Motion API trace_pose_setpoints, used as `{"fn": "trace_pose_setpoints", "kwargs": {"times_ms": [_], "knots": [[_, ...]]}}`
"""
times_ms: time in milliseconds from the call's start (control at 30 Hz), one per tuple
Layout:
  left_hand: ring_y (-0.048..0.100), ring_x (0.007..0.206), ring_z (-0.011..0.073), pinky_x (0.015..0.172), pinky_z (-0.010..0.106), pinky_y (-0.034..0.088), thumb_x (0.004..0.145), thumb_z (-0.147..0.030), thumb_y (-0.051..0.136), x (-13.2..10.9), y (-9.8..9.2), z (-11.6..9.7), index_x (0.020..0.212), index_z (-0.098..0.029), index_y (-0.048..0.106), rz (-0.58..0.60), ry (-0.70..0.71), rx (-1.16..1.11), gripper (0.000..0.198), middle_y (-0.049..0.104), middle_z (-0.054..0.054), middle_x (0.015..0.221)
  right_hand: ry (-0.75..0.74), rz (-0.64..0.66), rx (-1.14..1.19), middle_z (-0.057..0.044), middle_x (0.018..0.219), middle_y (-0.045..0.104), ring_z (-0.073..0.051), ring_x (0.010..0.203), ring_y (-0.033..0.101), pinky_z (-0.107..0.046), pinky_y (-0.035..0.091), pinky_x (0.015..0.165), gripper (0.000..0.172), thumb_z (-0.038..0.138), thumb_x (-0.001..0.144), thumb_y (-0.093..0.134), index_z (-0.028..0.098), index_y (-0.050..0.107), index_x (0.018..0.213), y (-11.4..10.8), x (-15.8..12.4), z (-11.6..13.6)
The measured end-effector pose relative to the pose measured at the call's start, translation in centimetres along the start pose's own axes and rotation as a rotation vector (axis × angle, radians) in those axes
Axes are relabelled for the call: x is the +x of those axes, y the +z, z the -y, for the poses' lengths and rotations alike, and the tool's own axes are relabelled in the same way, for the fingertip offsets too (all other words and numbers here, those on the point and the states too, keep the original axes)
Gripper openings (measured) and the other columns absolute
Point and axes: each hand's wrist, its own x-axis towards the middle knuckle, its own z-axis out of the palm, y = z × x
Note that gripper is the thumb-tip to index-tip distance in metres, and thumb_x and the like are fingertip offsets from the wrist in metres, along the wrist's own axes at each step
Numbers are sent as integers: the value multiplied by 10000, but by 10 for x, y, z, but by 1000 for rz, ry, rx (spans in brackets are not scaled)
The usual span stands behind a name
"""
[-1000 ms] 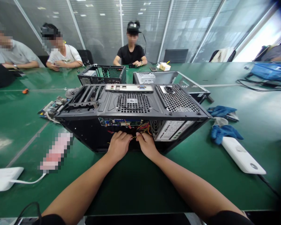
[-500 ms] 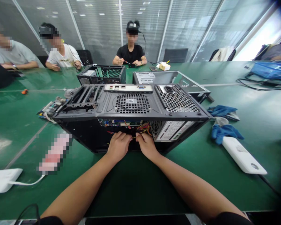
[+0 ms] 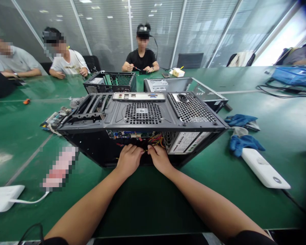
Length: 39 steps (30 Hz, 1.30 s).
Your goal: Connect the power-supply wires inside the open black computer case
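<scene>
Little shifts: left hand [image 3: 129,158] and right hand [image 3: 158,157] stay clamped on yellow-black cable [image 3: 146,150]; work inside the computer case [image 3: 142,117] continues.

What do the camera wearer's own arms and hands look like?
The left hand and right hand are bare, without gloves. Both forearms are uncovered, with no watch, bracelet or cable visible on them. Plain black sleeves show at the picture's bottom edge, with no markings in sight.
</scene>
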Motion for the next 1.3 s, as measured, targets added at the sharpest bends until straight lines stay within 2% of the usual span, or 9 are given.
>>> {"fn": "trace_pose_setpoints", "kwargs": {"times_ms": [567, 1033, 1300], "knots": [[536, 771, 199, 725, 338, 414, 952, -263, 476, 0, 0, 0, 876, -183, 660, -2, -11, -33, 215, 624, 53, 757, 10, -3, -17, -1, 605, 564, -174, 646, 556, -294, 404, 666, 363, 435, 877, 433, 213, 558, 619, 0, 0, 1], [538, 796, 211, 709, 343, 404, 952, -228, 466, 1, 2, 1, 945, -191, 667, 3, 2, -2, 205, 645, 48, 784, 31, 12, 29, -5, 612, 574, -179, 652, 562, -306, 427, 685, 362, 456, 874, 442, 212, 577, 644, -1, 0, 1], [533, 771, 201, 708, 337, 402, 956, -236, 456, 1, -1, 1, 938, -177, 663, -30, -15, -41, 215, 632, 52, 777, 152, 38, 196, 14, 570, 513, -163, 569, 520, -292, 397, 573, 399, 559, 842, 479, 207, 568, 676, 0, 3, -4]]}}
